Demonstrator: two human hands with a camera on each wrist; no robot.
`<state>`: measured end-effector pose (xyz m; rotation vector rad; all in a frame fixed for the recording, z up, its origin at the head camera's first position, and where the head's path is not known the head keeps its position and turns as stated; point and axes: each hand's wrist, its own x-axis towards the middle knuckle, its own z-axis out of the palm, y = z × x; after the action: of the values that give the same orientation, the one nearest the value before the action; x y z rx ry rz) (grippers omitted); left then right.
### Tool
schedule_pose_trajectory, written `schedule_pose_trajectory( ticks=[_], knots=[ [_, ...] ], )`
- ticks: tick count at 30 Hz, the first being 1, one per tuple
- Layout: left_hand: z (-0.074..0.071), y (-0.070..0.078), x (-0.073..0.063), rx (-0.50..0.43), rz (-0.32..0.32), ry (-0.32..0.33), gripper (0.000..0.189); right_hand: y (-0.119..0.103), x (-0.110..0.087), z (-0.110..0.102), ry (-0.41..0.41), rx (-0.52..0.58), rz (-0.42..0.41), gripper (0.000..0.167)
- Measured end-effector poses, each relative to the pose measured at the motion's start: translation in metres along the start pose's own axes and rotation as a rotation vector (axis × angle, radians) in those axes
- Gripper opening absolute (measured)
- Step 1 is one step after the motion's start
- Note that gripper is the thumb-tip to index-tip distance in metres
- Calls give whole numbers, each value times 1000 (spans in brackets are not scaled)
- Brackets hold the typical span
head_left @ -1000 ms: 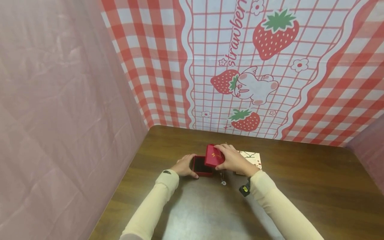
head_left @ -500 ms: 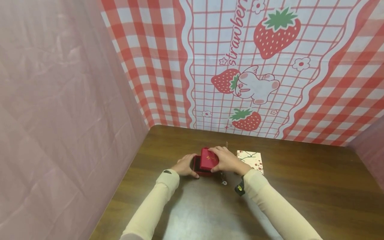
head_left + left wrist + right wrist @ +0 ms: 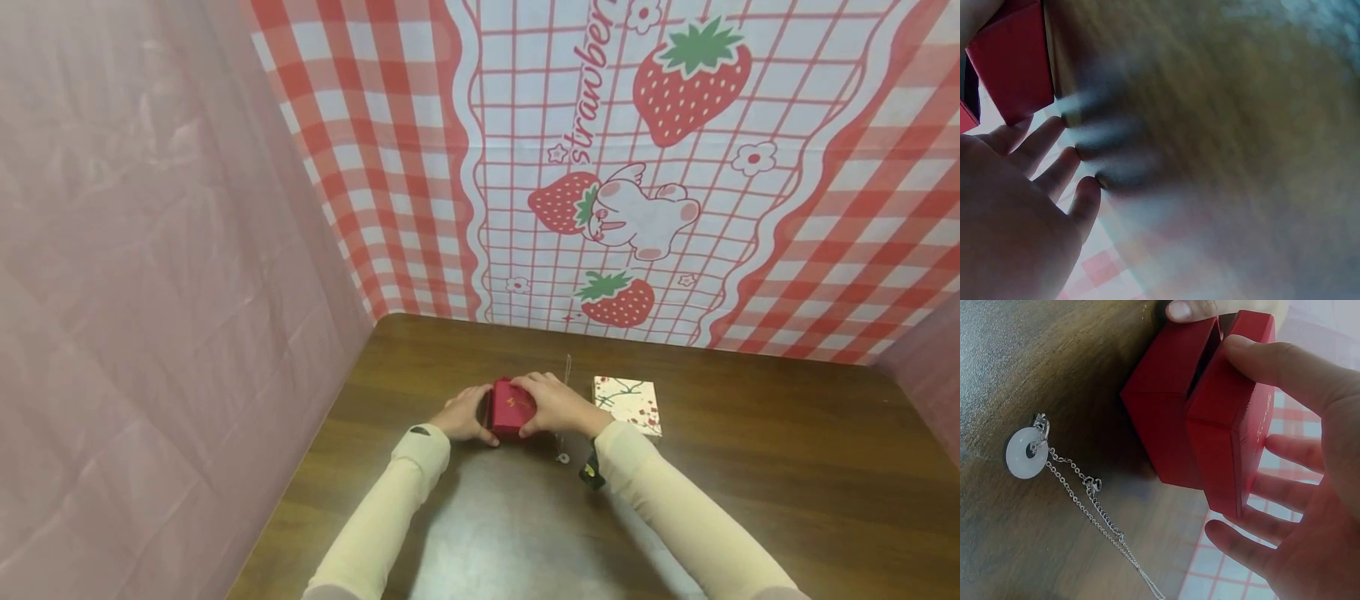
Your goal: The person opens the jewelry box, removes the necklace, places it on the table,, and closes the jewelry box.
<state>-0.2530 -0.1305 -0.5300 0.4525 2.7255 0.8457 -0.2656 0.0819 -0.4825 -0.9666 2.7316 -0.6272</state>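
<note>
A small red jewelry box base (image 3: 1163,431) stands on the table under its red lid (image 3: 1219,419). My left hand (image 3: 462,414) holds the base at its left side, thumb at the near side and fingers at the far side. With thumb and fingers my right hand (image 3: 555,406) grips the lid, which bears gold lettering. The lid sits tilted on the base, and a dark gap shows between them in the right wrist view. In the left wrist view, the left fingers (image 3: 1047,147) lie near a red box wall (image 3: 1016,62). Beside the box lies a silver chain necklace (image 3: 1082,500) with a white ring pendant (image 3: 1017,461).
A cream card or flat box (image 3: 628,402) with a red blossom print lies to the right, partly behind the right wrist. The brown wooden table (image 3: 757,467) meets a strawberry-print cloth (image 3: 637,108) at the back and a pink cloth (image 3: 165,292) at the left.
My right hand has moved left with the lid, from the base's right side to over the base. The dark inside of the box is now mostly covered. The left hand has stayed in place.
</note>
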Motion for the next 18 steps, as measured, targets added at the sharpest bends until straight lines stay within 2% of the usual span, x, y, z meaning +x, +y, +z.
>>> schedule_pose_trajectory(
  ticks=[8,18],
  knots=[
    [2,-1,1,0,-23,-11,106,-2,5,5,-14,9,21,87],
    [2,-3,3,20,9,-3,104,-4,7,8,-12,16,21,86]
  ],
)
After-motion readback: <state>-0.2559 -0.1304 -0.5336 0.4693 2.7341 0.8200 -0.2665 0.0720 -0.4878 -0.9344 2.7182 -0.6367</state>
